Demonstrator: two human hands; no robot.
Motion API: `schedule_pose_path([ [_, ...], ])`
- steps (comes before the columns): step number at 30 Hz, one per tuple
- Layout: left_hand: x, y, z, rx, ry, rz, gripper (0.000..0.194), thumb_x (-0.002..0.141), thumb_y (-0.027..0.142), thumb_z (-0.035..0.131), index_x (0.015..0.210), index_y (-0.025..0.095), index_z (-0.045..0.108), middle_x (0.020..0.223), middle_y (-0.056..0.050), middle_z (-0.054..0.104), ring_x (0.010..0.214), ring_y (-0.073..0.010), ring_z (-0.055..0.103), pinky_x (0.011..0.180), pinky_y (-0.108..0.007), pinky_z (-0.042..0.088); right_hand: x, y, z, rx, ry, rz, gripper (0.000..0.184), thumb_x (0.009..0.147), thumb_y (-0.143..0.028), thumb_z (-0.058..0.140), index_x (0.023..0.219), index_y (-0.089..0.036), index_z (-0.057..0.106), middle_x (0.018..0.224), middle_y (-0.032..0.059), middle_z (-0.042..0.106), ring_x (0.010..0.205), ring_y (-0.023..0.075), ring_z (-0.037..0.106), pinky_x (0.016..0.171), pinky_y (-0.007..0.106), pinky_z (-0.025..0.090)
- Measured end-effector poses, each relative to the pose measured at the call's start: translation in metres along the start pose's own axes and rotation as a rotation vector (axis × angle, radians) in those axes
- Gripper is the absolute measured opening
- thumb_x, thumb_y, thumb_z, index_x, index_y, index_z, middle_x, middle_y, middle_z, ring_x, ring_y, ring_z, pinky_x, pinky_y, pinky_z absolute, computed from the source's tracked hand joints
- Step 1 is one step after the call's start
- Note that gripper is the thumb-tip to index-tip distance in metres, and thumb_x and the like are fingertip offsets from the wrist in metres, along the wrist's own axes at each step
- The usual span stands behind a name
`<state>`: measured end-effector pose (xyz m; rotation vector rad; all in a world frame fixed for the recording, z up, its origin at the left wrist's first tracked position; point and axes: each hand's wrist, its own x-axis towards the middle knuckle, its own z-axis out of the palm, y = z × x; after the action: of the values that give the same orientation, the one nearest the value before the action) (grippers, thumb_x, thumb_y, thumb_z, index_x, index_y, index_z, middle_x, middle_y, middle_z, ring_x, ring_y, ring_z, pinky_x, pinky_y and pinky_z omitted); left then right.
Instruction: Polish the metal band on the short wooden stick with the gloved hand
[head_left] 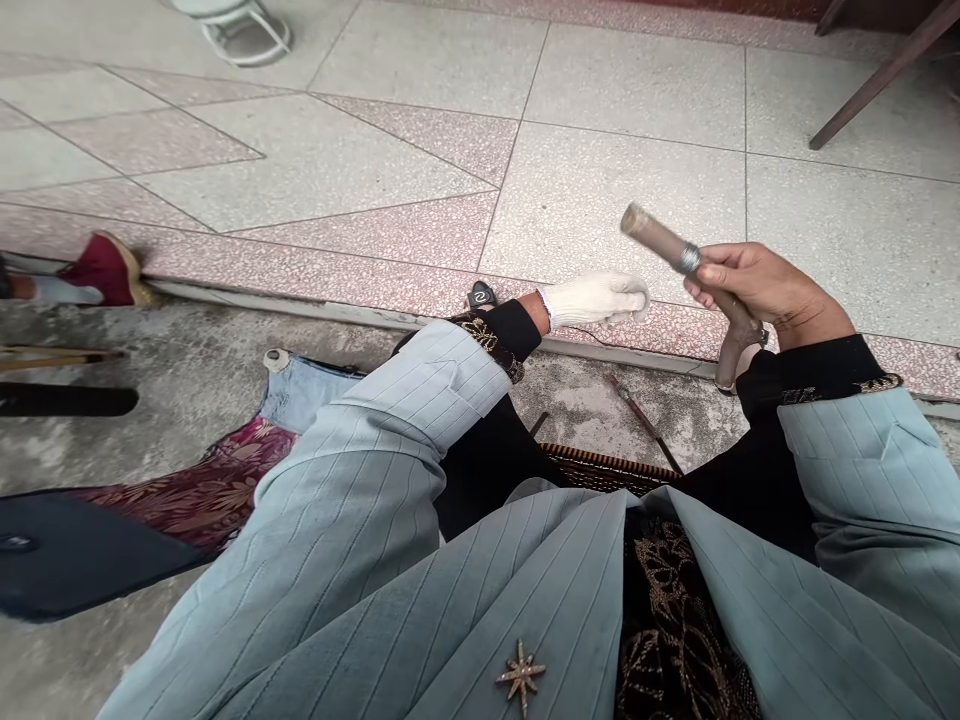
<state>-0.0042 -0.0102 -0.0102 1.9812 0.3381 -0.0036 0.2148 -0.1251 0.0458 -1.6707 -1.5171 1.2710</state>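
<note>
My right hand (776, 290) is bare and wrapped round a brown wooden tool (660, 240). Its straight thick end points up and left, a metal band circles it near my fingers, and a crooked lower part bends down past my palm. My left hand (600, 297) wears a white knitted glove and rests over the pink edge of the raised floor, its fingers curled in. Whatever those fingers may pinch is too small to make out. A small dark object with a pale logo (481, 294) lies just behind the gloved wrist, and a thin dark cord runs nearby.
A slim tool with a reddish handle (634, 405) lies on the lower concrete, beside a woven edge (600, 465) at my lap. To the left are patterned cloth (195, 480) and another person's red shoe (109, 270). A pale stool (244, 35) and wooden leg (885, 75) stand farther back.
</note>
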Motion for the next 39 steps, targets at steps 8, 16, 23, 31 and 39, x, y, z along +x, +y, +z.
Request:
schedule_pose_path([
  [8, 0.003, 0.009, 0.009, 0.202, -0.09, 0.076, 0.03, 0.089, 0.04, 0.045, 0.084, 0.015, 0.06, 0.073, -0.001, 0.055, 0.064, -0.0114, 0.046, 0.063, -0.025, 0.033, 0.019, 0.024, 0.005, -0.355, 0.248, 0.212, 0.033, 0.081, -0.042, 0.062, 0.099, -0.016, 0.07, 0.076, 0.0082, 0.064, 0.066, 0.0182, 0.055, 0.06, 0.033, 0.043],
  [16, 0.003, 0.009, 0.002, 0.269, -0.138, 0.127, 0.024, 0.086, 0.034, 0.048, 0.08, 0.016, 0.064, 0.072, -0.001, 0.059, 0.068, -0.0131, 0.05, 0.065, -0.025, 0.033, 0.02, 0.024, 0.015, -0.63, -0.33, 0.189, 0.027, 0.079, -0.043, 0.06, 0.09, -0.021, 0.073, 0.082, 0.0052, 0.067, 0.075, 0.0198, 0.057, 0.065, 0.032, 0.04],
  [23, 0.001, 0.007, -0.001, 0.042, -0.012, 0.021, 0.028, 0.09, 0.037, 0.047, 0.088, 0.015, 0.065, 0.072, -0.005, 0.062, 0.061, -0.0119, 0.049, 0.061, -0.028, 0.038, 0.0, -0.004, 0.008, -0.208, -0.3, 0.031, 0.04, 0.08, -0.057, 0.061, 0.095, -0.021, 0.07, 0.081, 0.0036, 0.064, 0.072, 0.0164, 0.055, 0.067, 0.03, 0.042],
  [31, 0.002, 0.01, 0.015, -0.01, -0.035, 0.008, 0.028, 0.089, 0.041, 0.051, 0.082, 0.016, 0.062, 0.068, -0.005, 0.06, 0.058, -0.0114, 0.048, 0.055, -0.029, 0.035, 0.009, 0.012, 0.002, -0.097, 0.228, 0.11, 0.031, 0.087, -0.048, 0.058, 0.08, -0.019, 0.066, 0.075, 0.0073, 0.063, 0.067, 0.0169, 0.056, 0.064, 0.033, 0.045],
  [39, -0.003, 0.0, 0.014, 0.133, -0.024, -0.056, 0.025, 0.087, 0.044, 0.055, 0.084, 0.023, 0.067, 0.071, -0.008, 0.064, 0.074, -0.0203, 0.059, 0.061, -0.037, 0.038, 0.021, 0.025, 0.01, -0.518, 0.185, 0.209, 0.033, 0.082, -0.039, 0.062, 0.105, -0.017, 0.071, 0.08, 0.0072, 0.066, 0.071, 0.0195, 0.057, 0.063, 0.034, 0.041],
])
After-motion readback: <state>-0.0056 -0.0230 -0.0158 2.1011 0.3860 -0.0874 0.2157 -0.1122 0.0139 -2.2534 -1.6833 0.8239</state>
